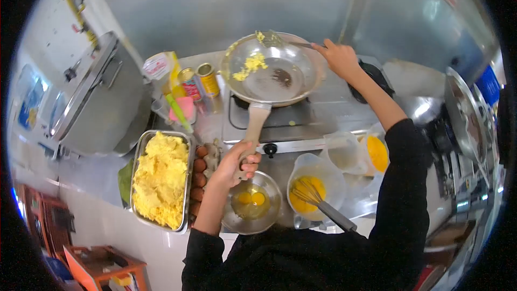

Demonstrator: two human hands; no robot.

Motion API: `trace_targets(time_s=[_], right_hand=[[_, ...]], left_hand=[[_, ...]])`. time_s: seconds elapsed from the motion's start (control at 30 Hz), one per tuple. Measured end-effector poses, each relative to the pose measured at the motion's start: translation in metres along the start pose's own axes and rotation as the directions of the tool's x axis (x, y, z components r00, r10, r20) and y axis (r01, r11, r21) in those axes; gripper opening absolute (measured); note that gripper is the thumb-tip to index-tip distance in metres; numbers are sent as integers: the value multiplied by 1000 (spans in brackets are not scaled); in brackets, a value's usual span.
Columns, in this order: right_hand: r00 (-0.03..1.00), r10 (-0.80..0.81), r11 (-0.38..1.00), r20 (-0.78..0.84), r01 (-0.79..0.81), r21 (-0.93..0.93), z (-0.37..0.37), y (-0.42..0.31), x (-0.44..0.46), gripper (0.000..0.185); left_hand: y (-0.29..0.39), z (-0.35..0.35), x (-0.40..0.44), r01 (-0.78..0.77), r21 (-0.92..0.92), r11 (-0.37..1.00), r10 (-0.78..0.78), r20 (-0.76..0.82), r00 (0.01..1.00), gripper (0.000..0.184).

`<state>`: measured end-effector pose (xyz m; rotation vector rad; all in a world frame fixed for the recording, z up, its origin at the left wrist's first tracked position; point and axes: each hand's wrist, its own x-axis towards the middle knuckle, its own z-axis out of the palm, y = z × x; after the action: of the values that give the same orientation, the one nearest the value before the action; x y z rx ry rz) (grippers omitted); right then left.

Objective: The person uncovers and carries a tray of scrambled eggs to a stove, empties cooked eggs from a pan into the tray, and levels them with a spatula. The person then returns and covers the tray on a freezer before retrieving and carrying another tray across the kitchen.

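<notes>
My left hand [237, 163] is wrapped round the pale handle of a wide frying pan [301, 78] over the stove. Yellow egg pieces [253, 64] lie at the pan's left side, and a dark patch marks its middle. My right hand [338, 58] grips the handle of a spatula [270, 39], whose slotted head is at the pan's far rim with some egg by it. Just below my left hand, a metal bowl [250, 225] holds two raw yolks in clear white. A whisk [329, 210] leans in a clear jug [309, 164] of beaten egg.
On the left are a tray [188, 183] heaped with yellow food, brown eggs [199, 165], cans [208, 80], a green-handled tool [179, 112] and a large steel pot [99, 113]. Another jug [377, 153] holds orange-yellow liquid. A second burner [371, 82] sits right of the pan.
</notes>
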<state>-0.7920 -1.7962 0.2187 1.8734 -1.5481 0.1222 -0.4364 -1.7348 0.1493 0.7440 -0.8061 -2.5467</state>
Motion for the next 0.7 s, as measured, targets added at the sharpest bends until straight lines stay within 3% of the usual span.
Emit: trace_targets(time_s=[0.27,0.47,0.7], right_hand=[[998,47,999,-33,-47,0,17,33,-12,48],[982,-126,991,-141,132,33,47,23,15,50],[960,-231,972,-156,236,18,44,37,37,50]], left_hand=[[8,2,-4,49,70,996,-46,-49,998,20],[14,1,-8,103,124,987,-101,-23,995,22],[19,-4,-7,162,83,983,-164,23,986,17]])
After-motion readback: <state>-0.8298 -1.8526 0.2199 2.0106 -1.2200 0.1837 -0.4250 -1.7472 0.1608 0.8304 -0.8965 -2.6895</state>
